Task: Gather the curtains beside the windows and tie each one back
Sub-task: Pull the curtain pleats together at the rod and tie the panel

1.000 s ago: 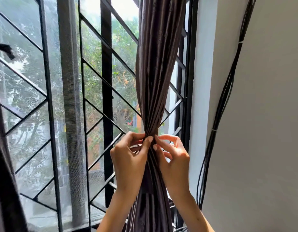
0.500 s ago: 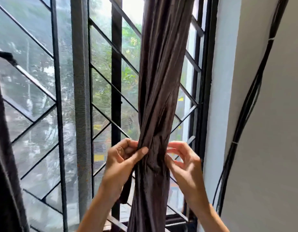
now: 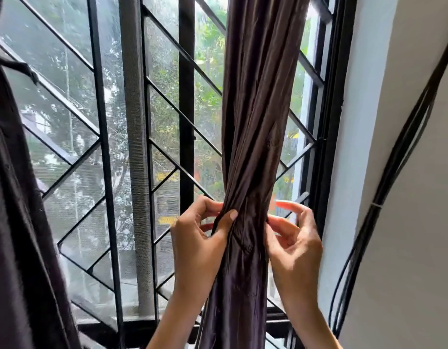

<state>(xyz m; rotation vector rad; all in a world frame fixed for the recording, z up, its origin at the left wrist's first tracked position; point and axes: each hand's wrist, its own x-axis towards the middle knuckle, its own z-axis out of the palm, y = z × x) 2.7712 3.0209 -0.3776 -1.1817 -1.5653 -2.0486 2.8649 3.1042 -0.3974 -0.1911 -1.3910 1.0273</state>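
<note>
Left hand (image 3: 197,238) pinches twisted, glossy brown curtain (image 3: 253,137)

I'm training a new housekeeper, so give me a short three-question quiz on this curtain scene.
1. True or false: both hands are on the gathered curtain.
2. Which side of the curtain has the black cables: A left, B right?
3. Fill in: the left hand's thumb presses the ____ .

Key: 1 true; the right hand touches it too. 2 B. 3 curtain.
</note>
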